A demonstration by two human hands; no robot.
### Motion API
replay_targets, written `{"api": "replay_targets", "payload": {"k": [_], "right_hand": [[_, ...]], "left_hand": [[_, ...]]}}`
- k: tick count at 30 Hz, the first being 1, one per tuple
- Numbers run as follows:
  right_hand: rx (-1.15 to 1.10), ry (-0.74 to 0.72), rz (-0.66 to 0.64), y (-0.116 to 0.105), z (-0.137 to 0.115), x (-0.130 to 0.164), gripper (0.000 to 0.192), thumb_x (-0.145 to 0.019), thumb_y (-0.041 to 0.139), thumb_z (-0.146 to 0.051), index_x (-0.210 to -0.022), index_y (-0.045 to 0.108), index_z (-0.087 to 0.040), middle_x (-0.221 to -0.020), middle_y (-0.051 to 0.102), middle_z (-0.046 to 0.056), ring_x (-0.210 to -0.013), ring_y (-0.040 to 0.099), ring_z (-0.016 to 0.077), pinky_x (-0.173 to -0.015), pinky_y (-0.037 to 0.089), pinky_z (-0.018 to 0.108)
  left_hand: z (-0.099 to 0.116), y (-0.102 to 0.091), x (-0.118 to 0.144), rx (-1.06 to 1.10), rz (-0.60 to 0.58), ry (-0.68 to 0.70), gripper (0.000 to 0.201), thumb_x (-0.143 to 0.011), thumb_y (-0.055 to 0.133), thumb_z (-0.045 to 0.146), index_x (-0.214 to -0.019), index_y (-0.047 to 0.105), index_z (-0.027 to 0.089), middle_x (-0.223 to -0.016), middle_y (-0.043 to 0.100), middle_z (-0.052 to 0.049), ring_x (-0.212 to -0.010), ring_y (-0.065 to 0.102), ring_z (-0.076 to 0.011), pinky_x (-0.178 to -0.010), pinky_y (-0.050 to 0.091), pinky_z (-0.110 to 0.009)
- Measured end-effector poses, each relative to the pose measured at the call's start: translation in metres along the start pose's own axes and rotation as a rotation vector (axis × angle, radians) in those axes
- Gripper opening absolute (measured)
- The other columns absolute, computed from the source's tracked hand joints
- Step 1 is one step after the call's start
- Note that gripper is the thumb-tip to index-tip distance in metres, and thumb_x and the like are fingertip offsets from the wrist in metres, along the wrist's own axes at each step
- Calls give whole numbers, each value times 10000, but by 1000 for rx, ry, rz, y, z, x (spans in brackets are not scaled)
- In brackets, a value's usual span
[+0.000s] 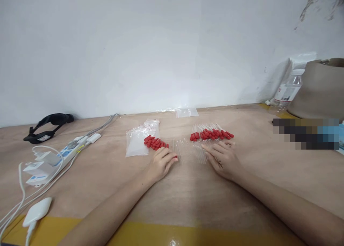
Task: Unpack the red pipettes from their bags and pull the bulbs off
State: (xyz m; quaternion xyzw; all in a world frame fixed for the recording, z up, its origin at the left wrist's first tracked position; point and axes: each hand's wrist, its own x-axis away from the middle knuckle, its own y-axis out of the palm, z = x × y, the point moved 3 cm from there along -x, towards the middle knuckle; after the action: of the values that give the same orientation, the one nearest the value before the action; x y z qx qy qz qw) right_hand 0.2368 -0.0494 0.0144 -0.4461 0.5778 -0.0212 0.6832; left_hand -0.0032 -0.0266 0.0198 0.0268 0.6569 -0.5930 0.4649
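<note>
Left hand: the left hand [161, 163] lies palm down on the desk [107, 174] just left of centre frame, fingers [170, 159] loosely curled and close together, tips touching the near end of the left pile of red-capped droppers [155, 143]; whether they pinch one I cannot tell.
Right hand: the right hand [223, 159] lies flat just right of centre, fingers [212, 149] stretched out and slightly spread, resting on the clear glass tubes [200, 153] of the right pile of red-capped droppers [212, 134]; nothing gripped.
Between the hands: a few loose clear tubes [180, 147] on the bare desk.
Left of the left pile: clear zip bags [137, 140], flat, just beside the droppers.
Far edge, centre: another small zip bag [187, 112] by the wall.
Left of frame: power strip [67, 151] with white cables and chargers, black strap [45, 126] behind it.
Upper right: plastic bottle [288, 90] beside a brown container [321, 88].
</note>
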Motion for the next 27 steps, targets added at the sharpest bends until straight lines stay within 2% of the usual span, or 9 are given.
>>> {"api": "replay_targets", "payload": {"k": [2,4,7,9,13,17,21,27], "right_hand": [[-6,38,-35,3,-1,-2,267,-829,433,-189,-1028,610,-201,-672,591,8,-664,471,124,-746,242,323],[-5,74,-44,6,-1,-4,266,-827,423,-182,-1011,615,-195,-682,603,12,-666,474,128,-748,240,324],[19,111,-37,9,0,-9,253,-827,422,-183,-974,627,-190,-696,619,17,-686,482,133,-751,230,323],[43,100,-46,13,1,-13,240,-824,428,-188,-943,635,-192,-699,625,16,-688,482,132,-754,221,323],[102,51,-79,23,-1,-24,215,-816,433,-190,-868,641,-180,-664,615,16,-677,470,134,-745,203,330],[130,31,-136,34,-10,-30,200,-806,432,-179,-772,630,-169,-658,611,27,-687,458,144,-719,189,340],[96,29,-177,40,-19,-28,195,-810,440,-210,-796,631,-175,-661,605,33,-714,453,155,-726,190,345],[47,48,-254,40,-22,-25,261,-828,444,-366,-837,630,-183,-756,612,52,-782,450,175,-777,192,369]], "left_hand": [[-8,-7,-3,11,56,-98,169,-860,458,260,-958,581,197,-825,575,-43,-772,526,-148,-683,427,-269],[-21,-17,-7,-5,82,-271,192,-854,460,292,-1007,551,222,-839,590,-29,-764,554,-147,-675,439,-267],[-43,-36,-9,-29,124,-538,308,-804,512,346,-1086,452,238,-766,597,10,-642,569,-138,-597,446,-260],[-56,-47,-12,-39,119,-605,286,-782,520,360,-1026,451,229,-736,589,18,-589,559,-134,-552,441,-255],[-73,-56,-21,-95,21,-584,133,-778,483,338,-787,506,208,-745,589,-3,-563,543,-129,-531,433,-260],[-79,-54,-30,-122,59,-588,83,-734,503,269,-765,515,193,-730,577,-12,-571,538,-125,-560,441,-263],[-68,-41,-32,-109,51,-534,69,-736,479,223,-779,518,186,-731,551,-10,-610,543,-122,-575,438,-250],[-45,-20,-32,-245,-56,-400,72,-765,478,230,-785,531,186,-779,547,-22,-700,534,-153,-637,421,-274]]}}
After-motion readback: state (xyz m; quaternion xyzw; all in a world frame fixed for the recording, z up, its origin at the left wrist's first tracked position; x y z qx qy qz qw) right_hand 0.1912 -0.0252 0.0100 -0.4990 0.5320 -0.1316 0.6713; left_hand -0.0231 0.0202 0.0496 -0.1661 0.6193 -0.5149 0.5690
